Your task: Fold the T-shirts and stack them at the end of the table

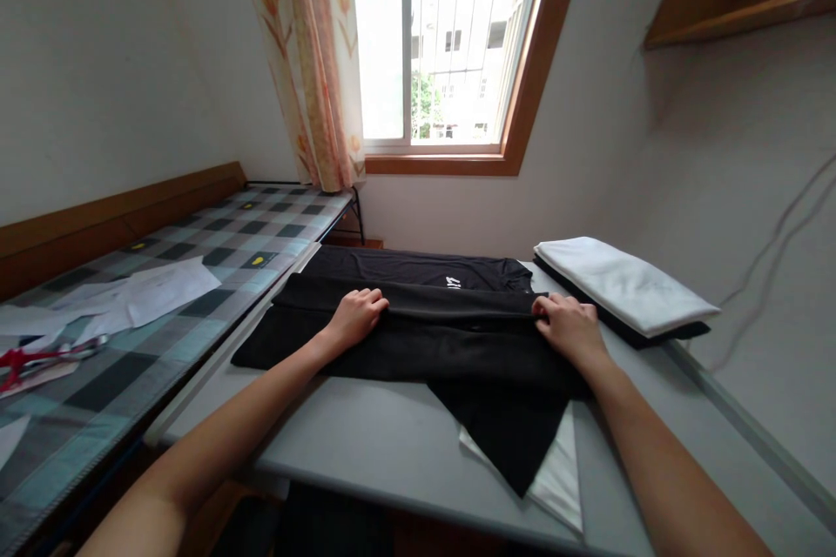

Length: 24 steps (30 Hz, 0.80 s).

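A black T-shirt (pixel 418 355) lies across the table, its near part folded over lengthwise. White lettering shows on its far part, and a black sleeve (pixel 506 431) hangs toward the front edge over a piece of white cloth (pixel 558 474). My left hand (pixel 358 313) is closed on the folded edge, left of the middle. At the right end of the same fold, near the collar, my right hand (pixel 569 326) pinches the fabric. Fingertips of both hands are partly hidden in the cloth.
Folded white cloth (pixel 627 283) rests on folded black cloth (pixel 643 339) at the table's (pixel 372 426) back right. A bed (pixel 215 239) with a checked cover runs along the left, holding papers (pixel 160 291) and red-handled scissors (pixel 26 359). A window and curtain (pixel 326 61) are ahead.
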### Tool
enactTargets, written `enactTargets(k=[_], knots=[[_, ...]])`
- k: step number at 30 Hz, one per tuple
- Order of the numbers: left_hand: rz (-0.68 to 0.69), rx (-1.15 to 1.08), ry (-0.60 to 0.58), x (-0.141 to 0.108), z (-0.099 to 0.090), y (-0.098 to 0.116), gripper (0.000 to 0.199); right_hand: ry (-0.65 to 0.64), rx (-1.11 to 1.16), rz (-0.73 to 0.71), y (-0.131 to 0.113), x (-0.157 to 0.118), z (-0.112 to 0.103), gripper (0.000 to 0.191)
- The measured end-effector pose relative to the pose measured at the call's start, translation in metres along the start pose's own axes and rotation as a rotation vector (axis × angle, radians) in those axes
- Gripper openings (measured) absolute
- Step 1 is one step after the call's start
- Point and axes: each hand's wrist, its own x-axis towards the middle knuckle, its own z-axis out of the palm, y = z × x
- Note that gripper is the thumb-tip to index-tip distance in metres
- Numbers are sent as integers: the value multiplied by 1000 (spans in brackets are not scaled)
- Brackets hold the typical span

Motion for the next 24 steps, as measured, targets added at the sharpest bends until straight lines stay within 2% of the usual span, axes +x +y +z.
enactTargets(k=[3, 6, 9, 11, 14, 17, 20, 24], knots=[[-74, -82, 51, -18, -3, -17, 19, -56, 19, 19, -1, 0, 1, 15], [-159, -242, 83, -38, -10, -34, 10, -74, 68, 41, 2, 0, -1, 15], [-281, -313, 44, -60, -16, -63, 21, -124, 235, 109, 14, 2, -4, 19], [-352, -331, 8, -76, -17, -90, 26, -252, 412, 127, 26, 3, -8, 27], [-378, -345, -85, -99, -14, -131, 32, -492, 653, 73, 38, 1, -17, 40], [-490, -257, -109, -117, -11, -162, 44, -629, 747, 33, 43, -1, -27, 51], [-563, -205, -176, -125, -10, -176, 56, -676, 752, 22, 43, -2, -30, 55], [-606, -269, -257, -122, -14, -176, 58, -656, 772, 21, 44, -1, -27, 55]])
